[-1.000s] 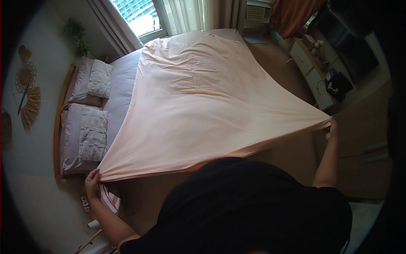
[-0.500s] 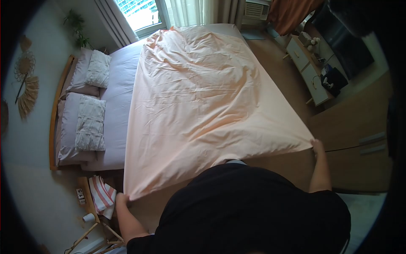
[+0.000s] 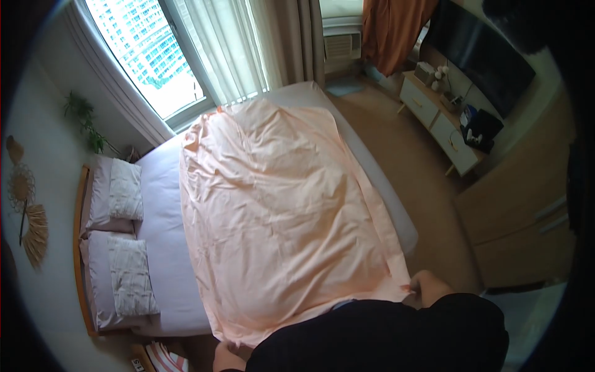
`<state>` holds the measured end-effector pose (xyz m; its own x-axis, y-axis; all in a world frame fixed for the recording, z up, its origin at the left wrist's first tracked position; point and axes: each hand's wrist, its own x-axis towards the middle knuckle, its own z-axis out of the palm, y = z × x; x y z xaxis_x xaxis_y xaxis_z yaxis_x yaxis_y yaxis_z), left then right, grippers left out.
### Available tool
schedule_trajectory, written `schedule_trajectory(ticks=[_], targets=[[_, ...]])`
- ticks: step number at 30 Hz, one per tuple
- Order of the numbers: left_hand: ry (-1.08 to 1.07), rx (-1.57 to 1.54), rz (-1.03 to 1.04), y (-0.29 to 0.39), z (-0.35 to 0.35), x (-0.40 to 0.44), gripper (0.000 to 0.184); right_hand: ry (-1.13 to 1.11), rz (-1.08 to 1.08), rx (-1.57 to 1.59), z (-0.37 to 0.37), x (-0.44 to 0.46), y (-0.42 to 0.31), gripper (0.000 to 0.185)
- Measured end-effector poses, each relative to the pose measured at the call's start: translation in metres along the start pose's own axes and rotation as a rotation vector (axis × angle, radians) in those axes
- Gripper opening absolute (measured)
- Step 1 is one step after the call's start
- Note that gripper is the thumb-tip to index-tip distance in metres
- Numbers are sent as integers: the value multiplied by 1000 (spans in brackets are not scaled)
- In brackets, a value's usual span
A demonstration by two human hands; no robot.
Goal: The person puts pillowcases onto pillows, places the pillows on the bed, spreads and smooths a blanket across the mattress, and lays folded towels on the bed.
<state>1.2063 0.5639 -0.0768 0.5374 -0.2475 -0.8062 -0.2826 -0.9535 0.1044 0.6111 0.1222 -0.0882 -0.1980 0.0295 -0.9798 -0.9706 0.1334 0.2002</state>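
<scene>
A wrinkled peach sheet (image 3: 279, 211) covers much of the bed, over a pale lavender fitted sheet (image 3: 162, 248). My left hand (image 3: 228, 354) is closed on the sheet's near left corner, beside the bed's near edge. At the near right corner, my right hand (image 3: 423, 284) grips the sheet with its fingers wrapped round the fabric. An orange patch shows on the sheet near that hand. Patterned small pillows (image 3: 131, 276) lean on lavender pillows at the headboard (image 3: 80, 260).
A bedside table (image 3: 141, 354) with a striped cloth (image 3: 166, 357) stands at the lower left. Along the right are a low cabinet (image 3: 443, 124), a television (image 3: 483, 53) and a wooden wardrobe (image 3: 517, 217). A window (image 3: 152, 62) and curtains are beyond the bed.
Both hands have come down and closer to my body, drawing in the sheet corners. The sheet, stretched taut a second ago, now lies on the bed. The camera view has shifted.
</scene>
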Motion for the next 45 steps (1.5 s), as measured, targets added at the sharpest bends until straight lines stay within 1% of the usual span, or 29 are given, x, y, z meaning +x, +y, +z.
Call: schedule_trajectory(ticks=[2, 3, 4, 5, 7, 9, 10, 11, 12, 14, 16, 19, 22, 25, 27, 29, 31, 32, 33, 34, 35, 36, 38, 39, 41, 42, 43, 44, 45], targets=[[122, 6, 154, 87, -66, 72, 36, 204, -266, -230, -78, -4, -107, 29], [238, 7, 253, 138, -116, 95, 36, 378, -403, -314, -127, -24, -162, 29], [381, 3, 355, 191, -179, 105, 37, 565, -517, -339, -177, -61, -206, 29], [546, -12, 453, 243, -253, 99, 38, 780, -639, -303, -228, -121, -244, 29], [939, -87, 632, 327, -417, 38, 39, 1195, -927, -78, -316, -293, -283, 29], [1388, -191, 802, 370, -568, -95, 40, 1475, -1323, 231, -358, -486, -267, 29], [1589, -234, 854, 374, -622, -168, 41, 1530, -1542, 370, -358, -570, -243, 29], [1762, -260, 894, 368, -664, -238, 41, 1525, -1759, 504, -346, -641, -210, 29], [1901, -270, 912, 358, -690, -299, 42, 1483, -1979, 635, -332, -698, -175, 29], [2091, -255, 892, 333, -714, -389, 43, 1256, -2380, 907, -295, -762, -116, 30], [2207, -223, 827, 308, -717, -437, 45, 1104, -2618, 1044, -264, -790, -69, 30], [2246, -211, 698, 265, -713, -456, 47, 1040, -2751, 1204, -228, -807, -18, 31], [2274, -225, 596, 217, -708, -457, 50, 1003, -2767, 1313, -212, -806, 15, 31], [2331, -254, 508, 168, -709, -462, 52, 941, -2711, 1465, -203, -807, 44, 32], [2383, -264, 441, 133, -709, -463, 54, 791, -2640, 1614, -197, -800, 58, 33], [2436, -257, 357, 100, -710, -463, 55, 516, -2512, 1612, -205, -788, 68, 32], [2489, -216, 270, 68, -711, -454, 57, 1142, -2533, 1264, -253, -763, 43, 29], [2522, -177, 207, 52, -711, -450, 58, 1137, -2527, 1267, -261, -751, 45, 29], [2553, -92, 123, 33, -705, -441, 59, 1044, -2516, 1125, -267, -740, 48, 31], [2585, 35, -8, 12, -702, -427, 60, 1022, -2484, 1115, -278, -728, 51, 28], [2590, 244, -250, -2, -689, -410, 61, 980, -2458, 1133, -292, -710, 55, 26], [2554, 443, -531, -16, -674, -388, 62, 916, -2434, 1144, -303, -692, 57, 25], [2071, 815, -925, -32, -627, -353, 38, 804, -2392, 1198, -323, -648, 64, 24], [1790, 970, -1089, -42, -602, -336, 29, 737, -2374, 1227, -326, -620, 66, 24], [1469, 1116, -1236, -60, -543, -305, 25, 748, -2210, 1525, -302, -575, 66, 29], [1153, 1586, -1934, -60, -506, -293, 21, 684, -2213, 1411, -309, -546, 78, 31], [574, 2002, -2586, -61, -469, -280, 19, 621, -2212, 1298, -324, -514, 97, 34], [-362, 2290, -3114, -68, -438, -268, 18, 501, -2223, 1133, -330, -484, 111, 35], [-775, 2673, -2730, -85, -415, -252, 21, 385, -2226, 971, -325, -461, 120, 37]])
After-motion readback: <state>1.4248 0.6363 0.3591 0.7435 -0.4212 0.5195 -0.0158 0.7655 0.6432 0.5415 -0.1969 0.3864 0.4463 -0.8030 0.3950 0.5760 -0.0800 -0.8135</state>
